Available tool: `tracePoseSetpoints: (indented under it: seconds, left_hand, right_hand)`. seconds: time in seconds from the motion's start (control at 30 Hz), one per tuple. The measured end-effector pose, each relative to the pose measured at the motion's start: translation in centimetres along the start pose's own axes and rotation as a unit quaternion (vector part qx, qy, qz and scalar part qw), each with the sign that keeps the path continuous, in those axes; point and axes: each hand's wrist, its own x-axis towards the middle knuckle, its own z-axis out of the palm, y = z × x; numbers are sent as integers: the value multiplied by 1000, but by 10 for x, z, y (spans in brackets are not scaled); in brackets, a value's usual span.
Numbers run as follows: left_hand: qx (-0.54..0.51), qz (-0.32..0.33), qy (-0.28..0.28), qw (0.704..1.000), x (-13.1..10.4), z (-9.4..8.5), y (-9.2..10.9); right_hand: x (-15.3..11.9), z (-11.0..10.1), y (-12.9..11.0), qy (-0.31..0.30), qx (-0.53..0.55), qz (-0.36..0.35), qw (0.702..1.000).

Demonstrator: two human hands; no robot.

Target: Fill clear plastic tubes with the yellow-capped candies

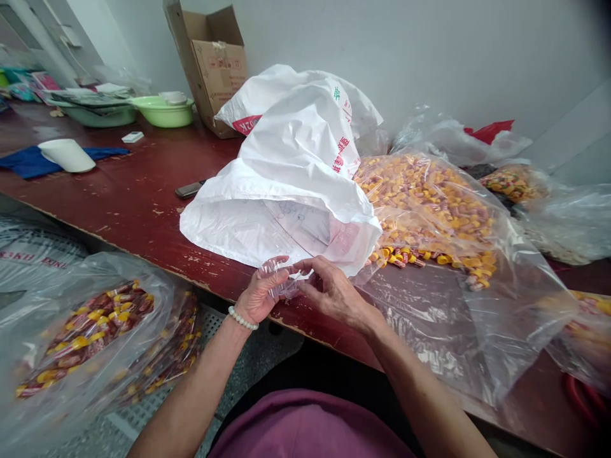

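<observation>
My left hand (261,291), with a beaded bracelet at the wrist, is closed round several clear plastic pieces (277,280) near the table's front edge. My right hand (329,289) is beside it, thumb and fingertips closing on the right end of the clear pieces; their exact shape is hard to make out. Just beyond both hands lies a large white woven sack (305,146), its mouth open toward me. To the right, a clear plastic bag (424,197) holds a heap of small yellow-capped pieces, some at its open front.
A red table (133,210) carries a phone (189,189), a white cup (67,155), green basins (165,112) and a cardboard box (219,76). Below left, a clear bag (157,280) holds yellow-and-red pieces. More plastic bags (573,216) lie at right.
</observation>
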Motion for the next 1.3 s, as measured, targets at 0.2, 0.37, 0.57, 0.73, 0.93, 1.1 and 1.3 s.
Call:
tracePoseSetpoints:
  seconds: [0.2, 0.37, 0.57, 0.73, 0.93, 1.1, 1.3]
  left_hand:
    - [73, 39, -38, 996, -5, 7, -8]
    - [198, 133, -17, 971, -3, 11, -16]
    - [349, 241, 36, 905, 1, 17, -24]
    - [341, 216, 22, 915, 4, 19, -33]
    - [330, 196, 17, 923, 7, 18, -34]
    - [333, 195, 14, 922, 7, 23, -36]
    - [360, 214, 6, 908, 0, 33, -44]
  right_hand:
    - [7, 12, 3, 33, 7, -9, 999]
    - [-1, 14, 15, 64, 27, 13, 997]
    - [-15, 21, 33, 120, 81, 20, 989]
    - [-32, 19, 26, 146, 125, 58, 980]
    - [-55, -49, 60, 324, 28, 81, 942]
    - [-48, -87, 125, 318, -235, 200, 896]
    - [-30, -76, 137, 282, -329, 283, 855]
